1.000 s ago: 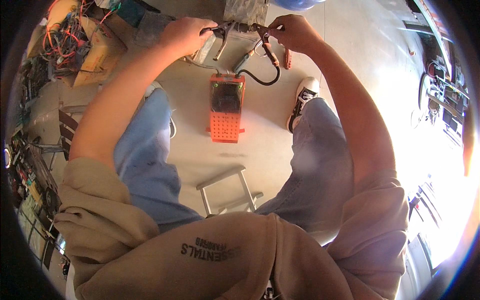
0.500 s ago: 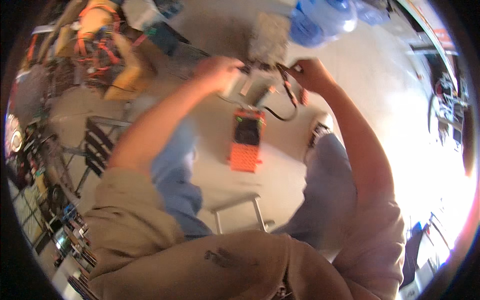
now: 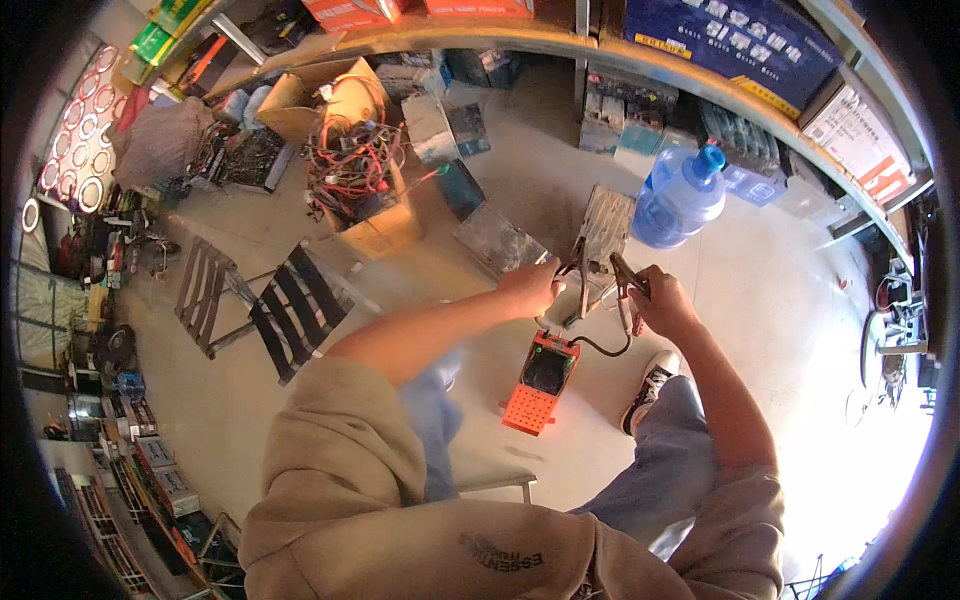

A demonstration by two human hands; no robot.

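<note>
On the floor between my feet lies an orange handheld tester (image 3: 530,405) with a dark screen, and a black cable (image 3: 612,352) loops from its top. Beyond it is a worn grey battery (image 3: 606,222). My left hand (image 3: 533,287) is closed around a battery clamp (image 3: 577,257), whose jaws are by the battery's near left corner. My right hand (image 3: 664,300) grips a second battery clamp (image 3: 624,272) near the right corner. Whether either clamp's jaws touch the terminals I cannot tell. Small loose pieces lie between the hands.
A blue water jug (image 3: 682,200) stands right of the battery. Left are a cardboard box (image 3: 385,235) of tangled wires, a dark flat battery (image 3: 498,240) and a folding stool (image 3: 298,310) with black straps. A shelf (image 3: 480,38) with boxes runs along the back.
The view has tilted up, bringing the back shelf into sight, and the picture is sharper. Both hands still hold the clamps at the battery's near end.
</note>
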